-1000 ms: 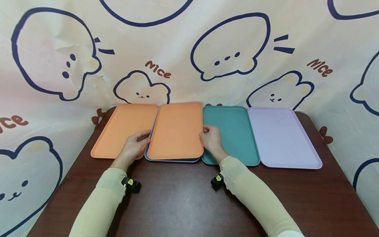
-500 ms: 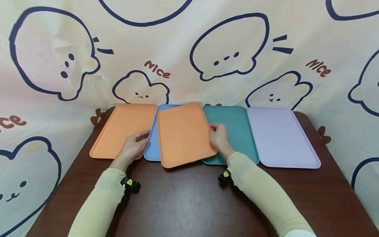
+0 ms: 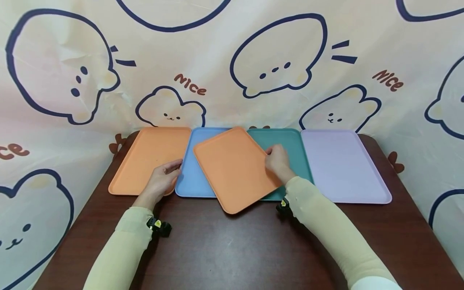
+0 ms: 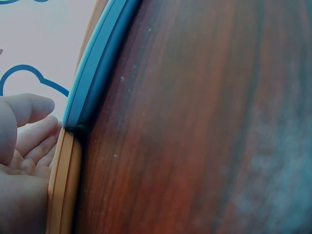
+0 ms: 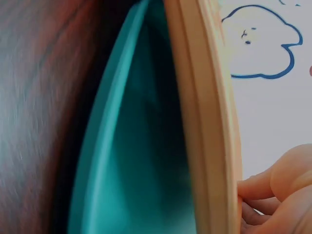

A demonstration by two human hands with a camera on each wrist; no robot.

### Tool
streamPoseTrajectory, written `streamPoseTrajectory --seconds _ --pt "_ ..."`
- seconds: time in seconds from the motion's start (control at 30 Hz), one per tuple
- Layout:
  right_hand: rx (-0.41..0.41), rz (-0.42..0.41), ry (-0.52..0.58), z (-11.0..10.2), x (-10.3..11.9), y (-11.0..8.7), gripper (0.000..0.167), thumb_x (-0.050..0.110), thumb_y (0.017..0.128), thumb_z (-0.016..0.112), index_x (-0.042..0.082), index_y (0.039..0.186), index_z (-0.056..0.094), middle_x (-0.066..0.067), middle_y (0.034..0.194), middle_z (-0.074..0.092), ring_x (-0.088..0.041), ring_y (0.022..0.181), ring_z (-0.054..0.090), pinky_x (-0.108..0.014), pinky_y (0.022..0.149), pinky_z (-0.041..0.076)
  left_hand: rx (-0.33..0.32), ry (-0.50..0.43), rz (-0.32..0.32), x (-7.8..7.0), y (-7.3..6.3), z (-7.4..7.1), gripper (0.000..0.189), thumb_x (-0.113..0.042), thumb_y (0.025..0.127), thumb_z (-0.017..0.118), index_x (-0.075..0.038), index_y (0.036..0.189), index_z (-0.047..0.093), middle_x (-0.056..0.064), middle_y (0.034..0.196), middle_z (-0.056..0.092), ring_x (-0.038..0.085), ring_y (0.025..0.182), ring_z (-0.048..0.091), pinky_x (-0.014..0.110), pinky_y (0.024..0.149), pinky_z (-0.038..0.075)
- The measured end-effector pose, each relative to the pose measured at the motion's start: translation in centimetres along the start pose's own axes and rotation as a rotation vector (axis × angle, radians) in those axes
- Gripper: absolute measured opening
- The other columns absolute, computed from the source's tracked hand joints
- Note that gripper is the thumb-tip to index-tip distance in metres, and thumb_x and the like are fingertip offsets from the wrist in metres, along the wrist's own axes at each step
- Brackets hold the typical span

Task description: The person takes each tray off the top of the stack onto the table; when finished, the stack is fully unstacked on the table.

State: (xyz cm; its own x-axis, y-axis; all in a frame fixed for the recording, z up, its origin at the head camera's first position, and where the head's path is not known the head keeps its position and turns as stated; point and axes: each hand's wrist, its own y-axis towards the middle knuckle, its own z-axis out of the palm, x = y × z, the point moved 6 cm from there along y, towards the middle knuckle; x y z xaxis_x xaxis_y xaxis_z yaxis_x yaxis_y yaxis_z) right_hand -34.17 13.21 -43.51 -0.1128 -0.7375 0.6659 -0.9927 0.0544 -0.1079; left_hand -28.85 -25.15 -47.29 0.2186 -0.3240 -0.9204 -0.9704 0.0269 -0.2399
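Observation:
An orange tray (image 3: 235, 169) lies turned at a slant over the blue tray (image 3: 192, 177) and the green tray (image 3: 290, 139). My right hand (image 3: 279, 163) pinches its right edge. In the right wrist view this orange tray (image 5: 204, 117) is lifted above the green tray (image 5: 109, 146), with a dark gap between them. My left hand (image 3: 161, 181) rests over the right side of another orange tray (image 3: 148, 157), fingertips at the blue tray's left edge. The left wrist view shows the left thumb and fingers (image 4: 34, 109) loosely bent, gripping neither rim.
A lilac tray (image 3: 344, 169) lies at the right end of the row. All stand along the back of the dark brown table (image 3: 224, 249), against a patterned cloth (image 3: 217, 52). The nearer tray edges stop well short of the table front.
My right hand has drawn the upper orange tray rightward and toward me, turning it anticlockwise, so the blue tray beneath is uncovered. My left hand has stayed in place.

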Motion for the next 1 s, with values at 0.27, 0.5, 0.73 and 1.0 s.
streamPoseTrajectory --seconds 0.27,0.5,0.73,1.0 --pt "-0.048 -0.043 0.031 -0.6 -1.3 0.7 0.032 0.002 0.104 0.052 -0.005 0.122 0.077 -0.025 0.126 0.074 -0.041 0.119 0.068 -0.052 0.104 0.059 -0.002 0.000 0.001 0.2 0.1 0.0 0.055 -0.014 0.113 0.053 -0.004 0.166 0.041 0.018 0.173 0.039 0.031 0.163 0.033 0.049 0.132 0.033" --pt "-0.007 -0.149 0.071 -1.3 -1.6 1.2 0.028 0.006 0.109 0.057 -0.005 0.125 0.076 -0.025 0.125 0.073 -0.040 0.117 0.067 -0.052 0.103 0.058 -0.007 0.007 0.004 0.3 0.1 0.0 0.055 -0.015 0.113 0.053 -0.005 0.166 0.042 0.018 0.172 0.041 0.031 0.163 0.036 0.049 0.132 0.034" --pt "0.070 -0.216 0.049 -2.6 -1.7 0.7 0.026 0.008 0.110 0.060 -0.001 0.127 0.076 -0.023 0.127 0.075 -0.039 0.118 0.068 -0.052 0.103 0.058 -0.008 0.014 -0.001 0.2 0.1 0.0 0.055 -0.016 0.113 0.053 -0.006 0.166 0.042 0.017 0.172 0.041 0.031 0.163 0.034 0.049 0.132 0.033" --pt "0.128 -0.286 0.033 -3.6 -2.3 -0.3 0.024 0.011 0.109 0.064 0.002 0.125 0.079 -0.021 0.128 0.076 -0.037 0.118 0.069 -0.052 0.101 0.059 0.002 0.012 -0.003 0.3 0.1 -0.2 0.055 -0.016 0.113 0.054 -0.006 0.166 0.042 0.018 0.173 0.040 0.031 0.164 0.033 0.050 0.132 0.033"
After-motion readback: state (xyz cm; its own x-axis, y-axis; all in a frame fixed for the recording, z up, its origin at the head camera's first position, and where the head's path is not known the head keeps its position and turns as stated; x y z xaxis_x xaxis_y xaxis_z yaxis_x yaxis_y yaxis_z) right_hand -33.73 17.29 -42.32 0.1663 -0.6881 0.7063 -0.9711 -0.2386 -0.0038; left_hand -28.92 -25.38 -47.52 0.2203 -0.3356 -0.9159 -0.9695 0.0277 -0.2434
